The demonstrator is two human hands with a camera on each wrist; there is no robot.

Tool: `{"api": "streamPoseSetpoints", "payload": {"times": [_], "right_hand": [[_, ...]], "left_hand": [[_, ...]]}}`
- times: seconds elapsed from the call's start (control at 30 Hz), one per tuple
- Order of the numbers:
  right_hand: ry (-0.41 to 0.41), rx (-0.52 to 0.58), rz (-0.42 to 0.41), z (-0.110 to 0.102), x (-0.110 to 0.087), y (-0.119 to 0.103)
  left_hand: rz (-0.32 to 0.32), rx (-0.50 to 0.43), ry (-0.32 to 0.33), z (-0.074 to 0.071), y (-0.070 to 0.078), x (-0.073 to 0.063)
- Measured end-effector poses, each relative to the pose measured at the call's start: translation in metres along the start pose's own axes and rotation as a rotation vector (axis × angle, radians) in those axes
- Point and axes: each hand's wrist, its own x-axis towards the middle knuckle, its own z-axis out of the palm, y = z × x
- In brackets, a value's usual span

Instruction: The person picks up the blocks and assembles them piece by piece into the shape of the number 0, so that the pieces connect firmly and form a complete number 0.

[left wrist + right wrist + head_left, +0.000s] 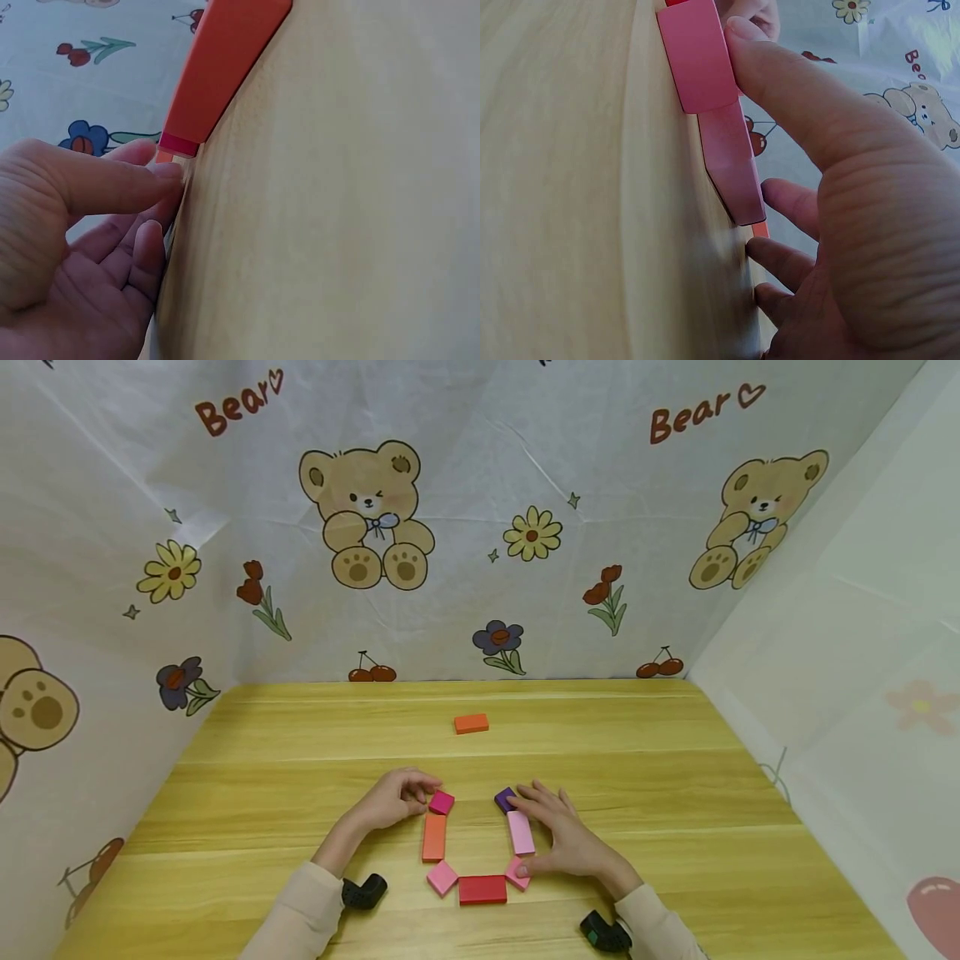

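Note:
Several flat blocks lie in a U shape on the table. My left hand (393, 797) is at the upper left end, loosely bent fingers beside the magenta block (442, 802); whether they touch it is unclear. Below that block is an orange block (434, 837), then a pink square block (442, 877). A red block (482, 889) forms the bottom. On the other side, my right hand (566, 841) is spread: its thumb rests on a second pink block (697, 56), and a fingertip reaches the purple block (505, 800). Between those two lies a light pink block (521, 832).
Farther back on the wooden table (315, 727), another orange block (471, 723) lies apart from the U. A printed bear cloth (465, 468) rises behind the table's back edge. Black wrist devices (365, 892) sit by both sleeves.

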Motion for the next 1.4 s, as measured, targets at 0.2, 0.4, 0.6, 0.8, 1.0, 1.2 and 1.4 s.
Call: {"api": "streamPoseSetpoints", "payload": {"times": [0.2, 0.4, 0.6, 0.8, 1.0, 1.2, 1.4], "right_hand": [[0.000, -0.001, 0.001, 0.000, -0.001, 0.000], [0.000, -0.004, 0.014, -0.001, -0.002, -0.001], [-0.008, -0.001, 0.030, -0.002, -0.001, -0.003], [-0.005, 0.003, 0.020, -0.002, -0.001, -0.003], [-0.002, -0.003, 0.007, -0.002, 0.000, -0.001], [-0.006, -0.005, 0.018, -0.001, 0.000, -0.003], [-0.003, -0.006, 0.028, 0.000, -0.001, -0.003]], "left_hand": [[-0.028, -0.038, 0.132, 0.003, 0.002, -0.008], [-0.006, -0.019, 0.171, 0.011, 0.013, -0.018], [-0.053, 0.051, 0.091, 0.024, 0.022, -0.033], [-0.042, 0.158, 0.057, 0.032, 0.025, -0.047], [-0.042, 0.215, 0.059, 0.040, 0.023, -0.054], [-0.014, 0.285, 0.077, 0.046, 0.017, -0.055], [0.016, 0.318, 0.077, 0.050, 0.016, -0.057]]}}
